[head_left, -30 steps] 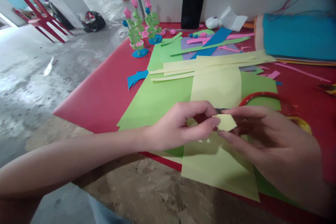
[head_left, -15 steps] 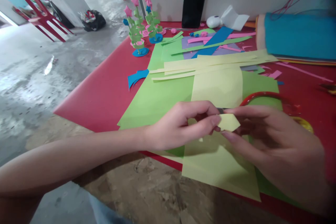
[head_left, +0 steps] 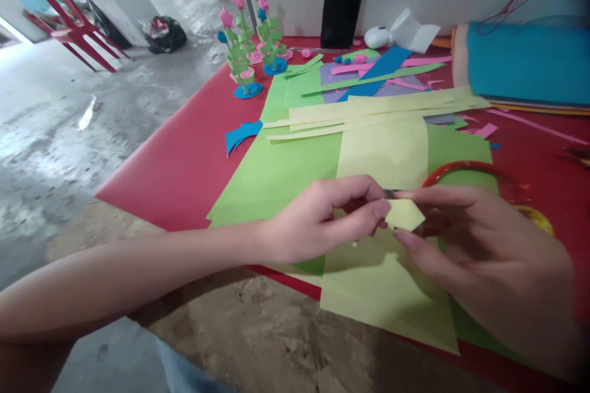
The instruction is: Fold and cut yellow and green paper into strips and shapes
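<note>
A small pale-yellow folded paper pentagon point(head_left: 405, 215) is held in the air between my two hands. My left hand point(head_left: 329, 212) pinches its left corner between thumb and fingers. From the other side, my right hand point(head_left: 488, 245) grips its upper and lower edges with forefinger and thumb. Beneath them lies a pale-yellow paper sheet point(head_left: 382, 301) on larger green sheets point(head_left: 276, 178). Red-handled scissors point(head_left: 461, 166) rest behind my right hand, which hides part of them. Long pale-yellow paper strips point(head_left: 322, 118) lie beyond my hands.
Two paper flower plants point(head_left: 242, 61) with pink and blue stars stand at the red table's point(head_left: 170, 153) far left. Blue scraps point(head_left: 239, 134) lie nearer. Stacked coloured paper point(head_left: 530, 61) is at the back right, with a yellow tape roll point(head_left: 537, 219) by my right hand.
Both hands keep their grip on the paper pentagon. My right thumb has shifted slightly down its lower edge, so a little more of the pentagon shows. Nothing else has visibly moved.
</note>
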A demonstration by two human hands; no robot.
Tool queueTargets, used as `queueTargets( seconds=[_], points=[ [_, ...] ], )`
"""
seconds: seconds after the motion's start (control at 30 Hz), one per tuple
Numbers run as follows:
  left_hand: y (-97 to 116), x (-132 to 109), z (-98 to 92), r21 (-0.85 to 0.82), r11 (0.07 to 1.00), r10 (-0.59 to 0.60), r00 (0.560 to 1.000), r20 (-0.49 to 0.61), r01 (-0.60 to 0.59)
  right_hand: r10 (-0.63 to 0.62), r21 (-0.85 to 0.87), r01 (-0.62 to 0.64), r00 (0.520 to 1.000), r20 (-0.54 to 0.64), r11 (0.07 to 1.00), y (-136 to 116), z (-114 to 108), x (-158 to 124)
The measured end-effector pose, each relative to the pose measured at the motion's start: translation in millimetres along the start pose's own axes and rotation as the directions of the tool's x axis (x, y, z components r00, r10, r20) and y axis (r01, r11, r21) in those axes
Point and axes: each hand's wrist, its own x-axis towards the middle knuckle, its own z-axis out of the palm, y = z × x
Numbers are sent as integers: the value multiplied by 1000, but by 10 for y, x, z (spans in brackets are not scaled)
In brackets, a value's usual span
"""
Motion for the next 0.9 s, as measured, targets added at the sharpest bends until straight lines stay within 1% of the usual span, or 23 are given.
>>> queueTargets(
  seconds=[0.13, 0.23, 0.37, 0.43, 0.53, 0.63, 0.77, 0.9],
  points=[
    [1, 6, 7, 109, 994, 23, 1000, -16, -21, 4, -1, -4, 999, -32, 1000, 2, 15, -6],
    [10, 11, 14, 141, 990, 30, 999, -23, -27, 12, 0, -12, 999, -39, 1000, 10, 16, -20],
    [16, 12, 13, 171, 985, 43, 999, -24, -39, 20, 27, -19, 1000, -18, 999, 19, 2, -43],
    [13, 10, 8, 146, 989, 40, 999, -18, -37, 14, 34, -14, 1000, -11, 999, 18, -1, -46],
    [8, 3, 0, 44, 999, 17, 1000, 7, -17, 5, 17, -4, 1000, -20, 1000, 7, 6, -34],
    [9, -4, -3, -50, 998, -35, 999, 34, 37, -16, -10, 15, 1000, -19, 1000, -8, 16, -15],
    [23, -7, -7, -120, 988, -92, 994, 54, 98, -18, -8, 18, 999, -26, 1000, -23, 6, -11],
    [30, -5, -9, -194, 970, -137, 988, 66, 147, -29, 4, 29, 1000, -5, 1000, -23, -12, -21]
  ],
)
